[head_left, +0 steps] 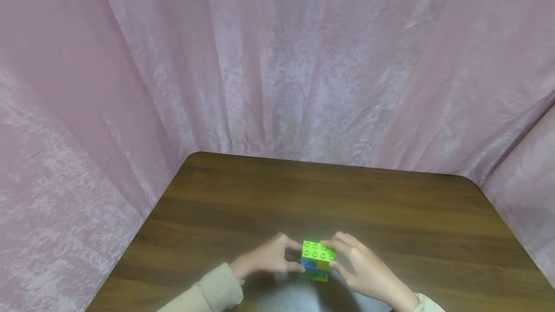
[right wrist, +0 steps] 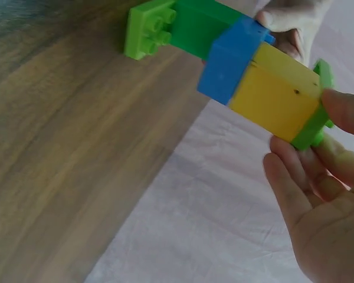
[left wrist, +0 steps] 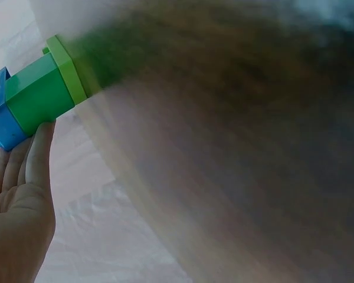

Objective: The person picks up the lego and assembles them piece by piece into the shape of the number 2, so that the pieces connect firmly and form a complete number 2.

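Note:
A stack of toy bricks (head_left: pixel 318 259) stands on the wooden table (head_left: pixel 329 196) near its front edge. In the right wrist view a light green base plate (right wrist: pixel 147 29) carries a green brick (right wrist: pixel 194 26), then a blue brick (right wrist: pixel 230 59) and a yellow brick (right wrist: pixel 274 91), with a light green plate (right wrist: pixel 318 127) on top. My left hand (head_left: pixel 295 256) grips the stack's left side, fingers on the green brick (left wrist: pixel 38 97) and blue brick (left wrist: pixel 3 118). My right hand (head_left: pixel 336 254) pinches the top end, thumb and fingers (right wrist: pixel 289 177) around the light green plate.
Pink curtains (head_left: pixel 277 61) close in the table at the back and on both sides. The dark tabletop stretches away beyond the stack. Cream sleeves (head_left: pixel 217 288) cover both forearms at the bottom edge.

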The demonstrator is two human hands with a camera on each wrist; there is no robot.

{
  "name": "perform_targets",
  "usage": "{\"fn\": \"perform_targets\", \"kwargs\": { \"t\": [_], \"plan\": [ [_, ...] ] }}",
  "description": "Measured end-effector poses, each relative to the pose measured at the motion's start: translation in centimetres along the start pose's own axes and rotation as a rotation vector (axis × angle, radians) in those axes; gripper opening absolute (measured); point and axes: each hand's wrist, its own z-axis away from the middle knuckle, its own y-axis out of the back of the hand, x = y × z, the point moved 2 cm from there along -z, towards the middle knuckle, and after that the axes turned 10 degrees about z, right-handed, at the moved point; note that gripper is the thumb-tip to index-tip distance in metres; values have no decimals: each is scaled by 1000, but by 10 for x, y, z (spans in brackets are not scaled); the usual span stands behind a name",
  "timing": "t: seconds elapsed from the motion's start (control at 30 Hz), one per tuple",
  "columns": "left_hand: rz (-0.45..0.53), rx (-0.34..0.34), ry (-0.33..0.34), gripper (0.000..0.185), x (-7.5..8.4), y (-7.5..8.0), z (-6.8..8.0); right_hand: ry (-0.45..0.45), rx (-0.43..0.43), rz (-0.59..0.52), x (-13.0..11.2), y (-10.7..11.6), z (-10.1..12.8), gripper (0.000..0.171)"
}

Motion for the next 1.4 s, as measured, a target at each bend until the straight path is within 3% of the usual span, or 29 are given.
{"fn": "perform_targets", "kwargs": {
  "t": [0.2,0.57,0.8,1.13,1.4],
  "plan": [
    [41,-3,22,34,0,0,1,-12,48,8,1,-7,3,40],
    [-25,19,5,35,5,3,-6,-30,134,-76,9,-13,5,43],
    [-34,5,0,32,2,3,1,-41,97,-127,1,-17,9,41],
    [6,-5,20,32,5,3,-2,7,129,-163,3,-12,8,40],
    [4,-3,30,32,5,5,0,-18,133,-196,5,-13,6,39]
  ]
}}
